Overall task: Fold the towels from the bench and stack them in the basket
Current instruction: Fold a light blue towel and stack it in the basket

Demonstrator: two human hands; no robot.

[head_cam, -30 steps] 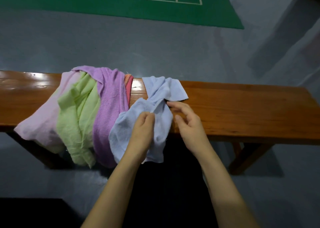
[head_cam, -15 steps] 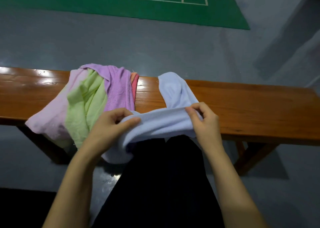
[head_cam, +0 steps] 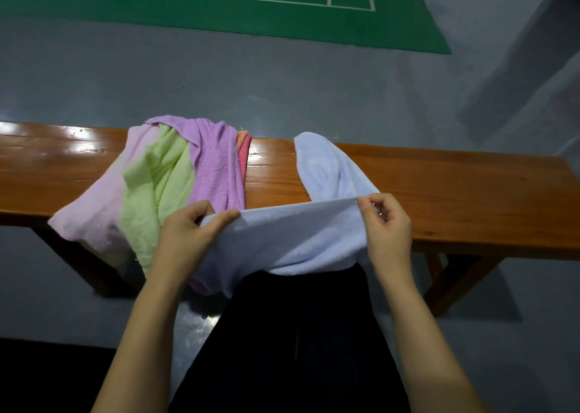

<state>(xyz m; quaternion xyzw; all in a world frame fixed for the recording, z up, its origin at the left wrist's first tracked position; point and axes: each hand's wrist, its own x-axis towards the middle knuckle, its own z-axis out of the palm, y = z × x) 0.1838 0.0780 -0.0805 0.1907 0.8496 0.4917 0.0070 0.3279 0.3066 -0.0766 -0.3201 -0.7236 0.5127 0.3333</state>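
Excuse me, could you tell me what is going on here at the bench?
A person is holding a light blue towel stretched between the left hand and right hand, each pinching its top edge. Its far end lies on the wooden bench. Pink, green, purple and orange towels wait in a heap. No basket is visible.

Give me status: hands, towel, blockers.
Left hand and right hand pinch the pale blue towel, stretched between them, far end on the bench. Other towels piled left. Basket not in view.
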